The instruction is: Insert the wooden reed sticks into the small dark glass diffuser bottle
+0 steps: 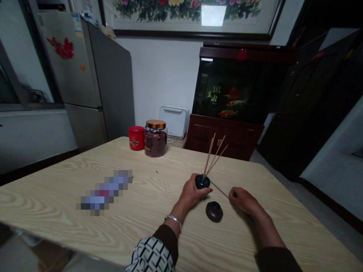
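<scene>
My left hand [190,193] is wrapped round a small, glossy dark jar [202,183] near the middle of the table. Several thin wooden sticks [209,155] stand in its mouth and fan out upward. Between the fingers of my right hand [242,198] is one end of another thin stick [220,189]. That stick slants up and left, and its far end reaches the side of the jar; whether it touches I cannot tell. A round dark brown lid [214,212] with a knob lies on the table between my forearms.
On the wood-grain table [147,204], a red canister [136,138] and a glass jar with a copper-coloured lid [155,139] stand at the back edge. A blurred bluish oblong item [106,190] lies at the left. Beyond are a fridge [82,75] and a fish tank [227,87].
</scene>
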`<state>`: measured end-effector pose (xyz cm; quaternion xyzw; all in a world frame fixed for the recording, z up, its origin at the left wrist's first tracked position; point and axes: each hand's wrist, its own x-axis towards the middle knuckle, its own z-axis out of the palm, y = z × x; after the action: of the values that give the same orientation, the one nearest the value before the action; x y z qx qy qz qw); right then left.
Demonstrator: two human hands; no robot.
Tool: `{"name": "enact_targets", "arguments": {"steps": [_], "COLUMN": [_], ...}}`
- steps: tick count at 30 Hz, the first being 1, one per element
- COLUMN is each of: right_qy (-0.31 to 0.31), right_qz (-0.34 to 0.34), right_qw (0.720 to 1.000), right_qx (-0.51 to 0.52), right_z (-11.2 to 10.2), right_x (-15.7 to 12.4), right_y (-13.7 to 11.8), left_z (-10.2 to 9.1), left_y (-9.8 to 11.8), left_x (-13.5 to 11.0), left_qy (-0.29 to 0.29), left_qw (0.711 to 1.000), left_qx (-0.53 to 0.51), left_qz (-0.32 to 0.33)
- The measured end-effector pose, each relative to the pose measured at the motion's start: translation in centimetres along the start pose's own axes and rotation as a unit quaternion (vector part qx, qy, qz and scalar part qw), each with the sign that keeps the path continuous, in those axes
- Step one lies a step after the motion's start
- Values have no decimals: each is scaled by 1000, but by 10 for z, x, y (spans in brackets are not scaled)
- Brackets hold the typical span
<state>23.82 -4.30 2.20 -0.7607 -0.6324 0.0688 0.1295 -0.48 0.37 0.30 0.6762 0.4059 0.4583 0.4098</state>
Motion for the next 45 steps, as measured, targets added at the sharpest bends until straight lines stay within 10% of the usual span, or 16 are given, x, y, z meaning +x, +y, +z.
{"name": "enact_targets", "arguments": {"steps": [6, 10, 12, 16, 19, 24, 38, 45], "right_qy": [-13, 110, 234, 366, 357, 356, 222, 157], "right_qz": [-27, -57, -34, -17, -62, -117, -130, -94], "right_qw": [999, 973, 915, 690, 634, 692, 829, 938], "right_qx": [32, 195, 327, 624, 683, 617, 496, 294], "right_z": [2, -24, -47, -85, -92, -74, -35, -27], "right_x": [0, -4, -9, -26, -32, -20, -2, -17], "right_y": [2, 11, 9, -25, -67, -107, -118, -65], "left_z": [2, 2, 1, 0, 0, 0, 0, 1], "left_y": [-5, -4, -3, 0, 0, -1, 1, -2], "left_x": [2, 2, 1, 0, 0, 0, 0, 1], "left_qy": [4, 4, 4, 2, 3, 4, 5, 5], "left_qw": [1000, 1000, 1000, 1000, 1000, 1000, 1000, 1000], "left_qx": [-6, -14, -19, -29, -22, -18, 7, 4], "left_qz": [5, 2, 1, 2, -2, -4, -2, -5]}}
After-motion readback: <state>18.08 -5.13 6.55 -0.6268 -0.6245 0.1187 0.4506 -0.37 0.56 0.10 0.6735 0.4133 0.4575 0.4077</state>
